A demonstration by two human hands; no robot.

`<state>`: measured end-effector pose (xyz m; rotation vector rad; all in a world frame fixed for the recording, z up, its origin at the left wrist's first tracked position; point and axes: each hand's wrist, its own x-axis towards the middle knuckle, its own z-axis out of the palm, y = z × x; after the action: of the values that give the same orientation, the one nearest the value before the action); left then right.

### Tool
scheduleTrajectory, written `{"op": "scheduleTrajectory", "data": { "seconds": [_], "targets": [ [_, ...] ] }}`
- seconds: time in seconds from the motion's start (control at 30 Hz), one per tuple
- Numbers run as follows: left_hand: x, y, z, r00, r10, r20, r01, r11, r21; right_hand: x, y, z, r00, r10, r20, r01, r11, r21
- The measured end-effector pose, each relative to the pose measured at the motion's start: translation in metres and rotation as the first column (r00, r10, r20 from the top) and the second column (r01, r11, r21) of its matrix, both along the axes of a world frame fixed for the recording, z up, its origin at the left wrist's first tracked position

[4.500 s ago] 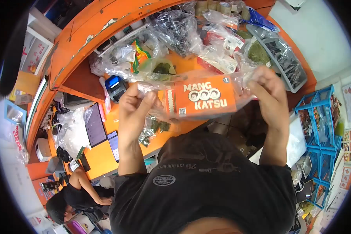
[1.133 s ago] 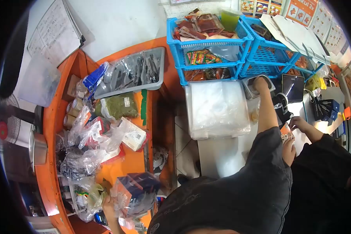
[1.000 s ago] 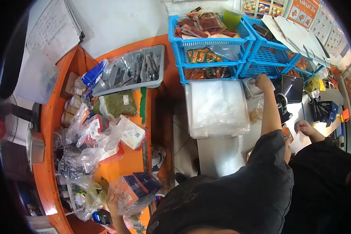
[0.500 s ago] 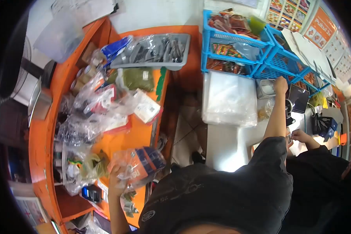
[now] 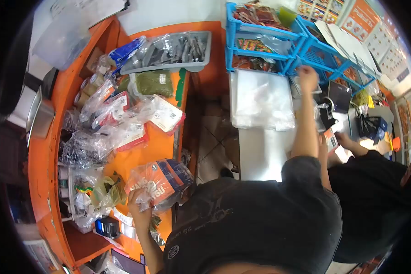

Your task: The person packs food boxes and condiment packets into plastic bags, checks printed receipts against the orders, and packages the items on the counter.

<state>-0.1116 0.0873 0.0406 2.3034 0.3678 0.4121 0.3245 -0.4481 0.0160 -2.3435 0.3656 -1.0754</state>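
Observation:
My left hand [image 5: 139,201] grips the near left edge of a clear plastic bag [image 5: 169,208], above the orange counter. Inside it shows an orange and dark blue printed package [image 5: 157,185] with white lettering. On the other side, my right arm stretches forward, and my right hand [image 5: 308,77] is in front of the blue rack, with its fingers curled. Whatever they may hold is hidden. Just left of that hand is a small metal container [image 5: 297,87], partly covered by it. A stack of clear plastic bags [image 5: 262,100] lies beside the container on the white table.
Wrapped packets [image 5: 166,114] and a grey cutlery tray [image 5: 205,66] cover the orange counter's far part. A card terminal [image 5: 107,227] lies near its left edge. Blue stacked baskets [image 5: 260,50] stand behind the white table. At right, a co-worker in black [image 5: 370,192] reaches over the table.
The view has shifted, so the scene sits higher and further left. My right hand has moved forward and slightly left. The bag in my left hand has turned, showing more lettering.

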Motion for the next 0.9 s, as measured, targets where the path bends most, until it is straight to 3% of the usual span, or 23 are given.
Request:
{"op": "scheduleTrajectory", "data": {
  "seconds": [0.03,0.07,0.1,0.13,0.17,0.2,0.23,0.27,0.3,0.33,0.4,0.43,0.47,0.53,0.6,0.63,0.67,0.7,0.77,0.8,0.83,0.9],
  "targets": [
    [-0.002,0.006,-0.004,0.999,-0.004,-0.039,0.001,0.997,-0.078,-0.003,0.040,-0.012,0.978,0.197,0.069,-0.205,0.969,0.137],
    [-0.003,0.007,-0.004,0.998,-0.002,-0.055,-0.002,0.997,-0.077,-0.014,0.095,-0.028,0.878,0.430,0.211,-0.473,0.846,0.246],
    [-0.004,0.010,-0.006,0.998,0.008,-0.068,-0.012,0.998,-0.067,-0.025,0.149,-0.045,0.712,0.606,0.354,-0.702,0.631,0.331],
    [-0.006,0.013,-0.010,0.996,0.014,-0.083,-0.019,0.998,-0.054,-0.064,0.209,-0.030,0.606,0.723,0.332,-0.794,0.576,0.194],
    [-0.004,0.016,-0.011,0.995,0.019,-0.100,-0.023,0.999,-0.038,-0.104,0.269,-0.016,0.480,0.826,0.295,-0.873,0.483,0.066],
    [0.000,0.003,-0.002,0.999,0.031,-0.021,-0.031,1.000,0.003,-0.151,0.311,0.002,0.386,0.853,0.350,-0.913,0.302,0.273],
    [0.001,-0.002,-0.002,0.998,0.014,0.068,-0.024,0.989,0.147,-0.198,0.345,0.016,0.219,0.933,0.285,-0.803,0.007,0.596],
    [0.001,-0.005,-0.004,0.987,-0.015,0.161,-0.032,0.959,0.283,-0.229,0.386,0.007,0.134,0.907,0.400,-0.835,-0.113,0.538],
    [0.001,-0.006,-0.008,0.966,-0.054,0.254,-0.056,0.912,0.407,-0.255,0.414,-0.001,-0.061,0.903,0.426,-0.752,-0.322,0.575],
    [-0.001,-0.004,-0.021,0.942,0.008,0.335,-0.116,0.945,0.305,-0.282,0.427,0.001,-0.088,0.887,0.453,-0.757,-0.355,0.549],
    [0.003,-0.009,-0.017,0.935,0.019,0.355,-0.151,0.925,0.348,-0.307,0.444,-0.006,-0.220,0.909,0.355,-0.738,-0.393,0.549],
    [0.003,-0.013,-0.015,0.928,0.038,0.370,-0.183,0.913,0.366,-0.308,0.448,-0.011,-0.219,0.916,0.336,-0.776,-0.372,0.509],
    [0.000,-0.021,-0.014,0.921,0.056,0.386,-0.159,0.957,0.241,-0.309,0.450,-0.016,-0.225,0.923,0.311,-0.811,-0.354,0.466],
    [-0.003,-0.008,-0.026,0.957,0.110,0.269,-0.163,0.969,0.185,-0.308,0.448,-0.018,-0.203,0.914,0.350,-0.862,-0.336,0.379],
    [-0.007,-0.007,-0.025,0.966,0.152,0.211,-0.179,0.977,0.115,-0.303,0.443,-0.015,-0.209,0.880,0.427,-0.793,-0.407,0.452],
    [-0.007,-0.005,-0.022,0.975,0.080,0.207,-0.117,0.977,0.177,-0.302,0.438,-0.003,-0.235,0.851,0.469,-0.737,-0.471,0.485],
    [-0.009,-0.001,-0.022,0.981,0.029,0.193,-0.076,0.968,0.239,-0.295,0.428,0.005,-0.254,0.930,0.265,-0.741,-0.363,0.565],
    [-0.011,0.002,-0.026,0.989,0.044,0.142,-0.066,0.985,0.157,-0.280,0.426,0.002,-0.353,0.902,0.247,-0.746,-0.431,0.508],
    [-0.010,-0.016,0.006,0.991,0.059,0.118,-0.078,0.983,0.164,-0.268,0.412,0.017,-0.309,0.951,-0.016,-0.884,-0.281,0.374],
    [-0.012,-0.014,0.008,0.996,0.072,0.056,-0.082,0.974,0.213,-0.266,0.405,0.027,-0.324,0.935,-0.148,-0.861,-0.227,0.455],
    [-0.013,-0.010,0.005,0.992,0.045,0.119,-0.082,0.943,0.323,-0.263,0.402,0.033,-0.331,0.936,-0.122,-0.896,-0.271,0.351],
    [-0.010,-0.004,0.009,0.974,0.009,0.228,-0.126,0.852,0.508,-0.269,0.410,0.037,-0.257,0.960,-0.109,-0.909,-0.201,0.366]
  ]
}}
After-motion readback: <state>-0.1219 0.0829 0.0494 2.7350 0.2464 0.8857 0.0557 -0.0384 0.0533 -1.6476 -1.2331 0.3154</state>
